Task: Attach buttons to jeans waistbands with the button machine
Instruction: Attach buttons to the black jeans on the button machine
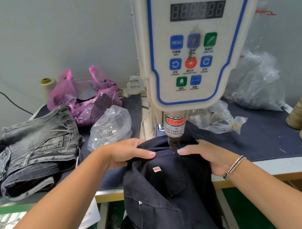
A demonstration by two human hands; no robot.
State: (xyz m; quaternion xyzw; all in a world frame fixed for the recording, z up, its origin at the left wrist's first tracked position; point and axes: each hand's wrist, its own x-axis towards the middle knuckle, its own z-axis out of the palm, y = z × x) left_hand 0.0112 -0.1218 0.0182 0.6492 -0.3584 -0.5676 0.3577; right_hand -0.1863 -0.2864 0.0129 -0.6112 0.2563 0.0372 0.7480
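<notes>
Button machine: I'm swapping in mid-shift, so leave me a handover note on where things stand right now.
Left hand and right hand each grip the dark jeans at the waistband, either side of the punch head.
A red laser dot sits on the waistband between the thumbs.
Grey jeans lie stacked at left, beside a clear bag of buttons.
No button shows at the dot yet; pressing it is left.

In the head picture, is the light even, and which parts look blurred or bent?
Head view: soft, even light with faint shadows; the button machine panel labels are slightly blurred; wide-angle distortion bends the table edge; the red dot on the dark jeans stays sharp.
</notes>
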